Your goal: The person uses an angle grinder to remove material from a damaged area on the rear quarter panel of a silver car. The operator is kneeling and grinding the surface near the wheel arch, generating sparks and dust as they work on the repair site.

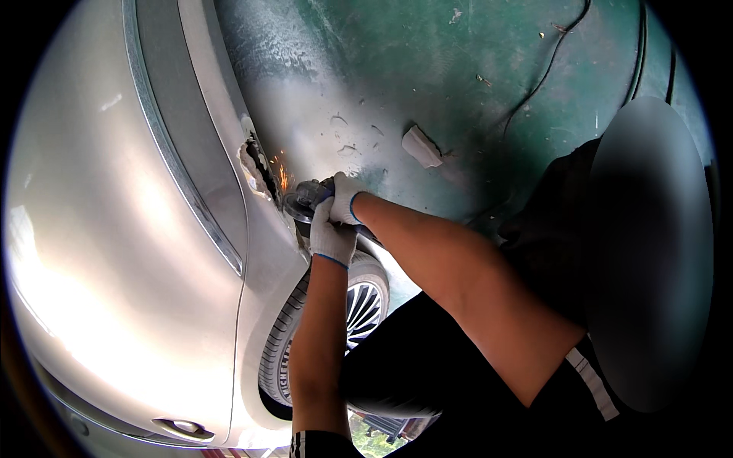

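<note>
Both my hands wear white knitted gloves and grip an angle grinder (307, 195). My right hand (349, 196) is closed around its body on the far side. My left hand (334, 238) wraps round it from the near side, and the fingers overlap. The grinder's disc is beside a jagged, torn opening (258, 169) in the lower sill of a champagne-coloured car (114, 198). Orange sparks (282, 172) fly up just past the disc. Whether the disc touches the metal is hard to make out. Much of the tool is hidden by the gloves.
Close to my left forearm is the car's wheel (366, 301) with a spoked rim. A greyish block (421, 146) lies on the dusty green floor (458, 61). Dark cables (551, 65) run over the floor at the far right. A door handle (183, 427) shows at lower left.
</note>
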Available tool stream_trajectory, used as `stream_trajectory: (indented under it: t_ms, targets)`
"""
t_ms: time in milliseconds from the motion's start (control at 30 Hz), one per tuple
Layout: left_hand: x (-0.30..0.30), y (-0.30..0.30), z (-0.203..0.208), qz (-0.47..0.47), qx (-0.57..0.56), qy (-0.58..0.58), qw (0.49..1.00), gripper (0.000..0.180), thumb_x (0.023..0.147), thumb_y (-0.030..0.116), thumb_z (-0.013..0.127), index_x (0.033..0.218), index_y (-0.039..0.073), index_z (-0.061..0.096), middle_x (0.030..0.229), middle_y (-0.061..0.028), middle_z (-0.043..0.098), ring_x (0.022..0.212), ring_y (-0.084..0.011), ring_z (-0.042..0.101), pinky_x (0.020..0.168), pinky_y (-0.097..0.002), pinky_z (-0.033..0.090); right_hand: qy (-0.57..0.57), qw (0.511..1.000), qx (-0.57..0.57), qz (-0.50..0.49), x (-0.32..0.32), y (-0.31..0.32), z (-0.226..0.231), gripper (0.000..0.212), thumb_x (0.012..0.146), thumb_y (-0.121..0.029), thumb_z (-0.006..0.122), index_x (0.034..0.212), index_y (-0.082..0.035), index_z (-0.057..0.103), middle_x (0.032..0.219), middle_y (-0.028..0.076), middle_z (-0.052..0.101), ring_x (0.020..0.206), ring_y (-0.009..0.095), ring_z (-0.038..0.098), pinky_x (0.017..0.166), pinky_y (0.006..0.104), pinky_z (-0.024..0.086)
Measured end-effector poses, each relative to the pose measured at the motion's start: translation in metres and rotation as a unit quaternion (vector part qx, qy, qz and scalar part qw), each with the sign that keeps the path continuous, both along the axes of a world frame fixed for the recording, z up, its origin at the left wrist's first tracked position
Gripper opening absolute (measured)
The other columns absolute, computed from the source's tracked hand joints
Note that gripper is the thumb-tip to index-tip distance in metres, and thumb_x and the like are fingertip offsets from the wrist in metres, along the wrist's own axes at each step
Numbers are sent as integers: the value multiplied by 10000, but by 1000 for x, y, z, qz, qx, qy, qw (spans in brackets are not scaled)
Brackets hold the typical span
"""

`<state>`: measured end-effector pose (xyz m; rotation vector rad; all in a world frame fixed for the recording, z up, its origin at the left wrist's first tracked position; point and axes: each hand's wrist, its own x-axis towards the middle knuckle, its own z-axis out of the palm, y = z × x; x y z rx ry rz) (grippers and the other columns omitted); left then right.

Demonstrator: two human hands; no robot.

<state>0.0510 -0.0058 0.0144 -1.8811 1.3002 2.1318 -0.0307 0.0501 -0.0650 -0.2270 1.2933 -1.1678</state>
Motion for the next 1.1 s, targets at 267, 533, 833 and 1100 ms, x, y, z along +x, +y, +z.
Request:
stream_trajectory:
  t_ms: [267, 533, 833, 1100]
  targets:
    - [6, 2, 0, 45, 21, 9, 999, 358, 994, 214, 592, 1279, 7, 655, 1261, -139, 690, 1215, -297, 645, 1097, -476, 505, 9, 1000, -3, 26, -4, 8, 3, 878, 737, -280, 849, 1438, 92, 474, 1328, 304, 671, 1267, 380, 674, 1040, 422, 568]
    - [23, -4, 5, 30, 19, 16, 999, 335, 991, 187, 601, 1272, 14, 657, 1247, -138, 697, 1209, -288, 647, 1103, -469, 498, 2, 999, -17, 28, -4, 22, 15, 874, 738, -278, 846, 1433, 98, 473, 1313, 300, 681, 1264, 388, 673, 1034, 426, 567]
    - [37, 2, 12, 34, 43, 19, 998, 380, 1011, 228, 566, 1304, -3, 637, 1298, -149, 686, 1245, -315, 636, 1120, -489, 475, -8, 999, -14, 28, 9, 29, 21, 831, 736, -276, 840, 1397, 78, 484, 1308, 296, 683, 1262, 395, 673, 1060, 425, 553]
    - [23, 16, 18, 16, 8, 27, 999, 371, 978, 229, 600, 1275, 14, 656, 1288, -131, 691, 1236, -304, 640, 1082, -489, 505, -15, 1000, -5, -4, 13, 32, 24, 886, 716, -299, 870, 1419, 73, 478, 1326, 285, 680, 1269, 394, 669, 1072, 438, 549]
